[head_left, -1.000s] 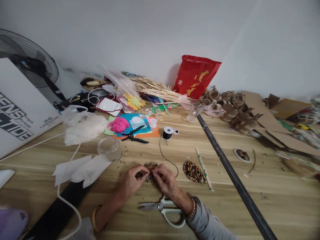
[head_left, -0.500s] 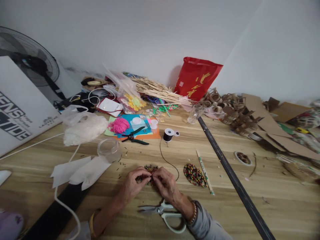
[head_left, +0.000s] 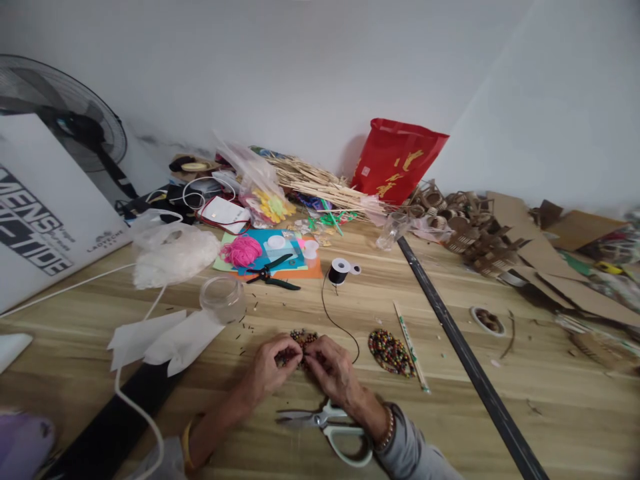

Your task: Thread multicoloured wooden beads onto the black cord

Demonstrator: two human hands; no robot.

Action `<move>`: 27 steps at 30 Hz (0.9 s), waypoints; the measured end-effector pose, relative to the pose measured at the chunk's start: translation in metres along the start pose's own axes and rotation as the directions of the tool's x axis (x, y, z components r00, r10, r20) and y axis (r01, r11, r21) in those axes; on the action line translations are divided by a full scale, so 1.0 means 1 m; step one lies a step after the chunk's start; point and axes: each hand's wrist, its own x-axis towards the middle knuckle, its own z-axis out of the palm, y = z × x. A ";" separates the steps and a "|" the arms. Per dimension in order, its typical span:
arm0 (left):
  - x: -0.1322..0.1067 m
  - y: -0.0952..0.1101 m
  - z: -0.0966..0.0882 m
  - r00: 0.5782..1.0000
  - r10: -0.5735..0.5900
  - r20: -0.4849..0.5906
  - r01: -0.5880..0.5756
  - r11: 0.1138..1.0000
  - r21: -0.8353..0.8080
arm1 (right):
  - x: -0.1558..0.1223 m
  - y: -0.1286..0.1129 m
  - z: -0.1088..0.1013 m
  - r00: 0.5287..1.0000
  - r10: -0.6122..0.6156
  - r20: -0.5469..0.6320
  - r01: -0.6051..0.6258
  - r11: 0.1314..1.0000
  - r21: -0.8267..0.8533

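Observation:
Fingertips of my left hand (head_left: 270, 365) and my right hand (head_left: 334, 373) meet in a pinch over a pile of multicoloured beads (head_left: 303, 336). What they pinch is dark and too small to make out. A thin black cord (head_left: 345, 331) curves from a white-ended spool (head_left: 339, 275) towards my right hand, where its end is hidden. Below my right wrist lie scissors (head_left: 320, 419) with pale green handles, blades apart. To the right is a coiled heap of beads (head_left: 390, 352) beside a thin paper-wrapped stick (head_left: 412, 348).
Pruning shears (head_left: 270, 272) lie on coloured sheets beside pink yarn (head_left: 242, 251). A clear jar (head_left: 222, 300) and white paper (head_left: 145, 339) are at left. A black strip (head_left: 450, 327) crosses the table (head_left: 400, 427) at right. Bamboo strips (head_left: 310, 175) and a red bag (head_left: 395, 160) stand behind.
The view has shifted slightly, so the surroundings appear a little further right and lower. Both hands stay pinched together over the beads, with only slight finger movement.

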 end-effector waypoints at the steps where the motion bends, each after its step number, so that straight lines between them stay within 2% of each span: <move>1: 0.000 0.000 0.000 1.000 0.001 0.000 -0.001 1.000 0.004 | 0.000 0.000 0.000 1.000 0.000 0.001 0.000 1.000 0.001; 17: -0.001 -0.002 0.001 0.999 0.027 -0.028 -0.027 1.000 0.004 | 0.002 -0.003 -0.002 1.000 -0.018 0.018 0.018 1.000 -0.007; 27: 0.000 0.000 -0.001 0.999 -0.020 -0.035 0.018 0.999 -0.035 | 0.003 -0.005 -0.003 1.000 -0.016 -0.001 0.016 1.000 0.012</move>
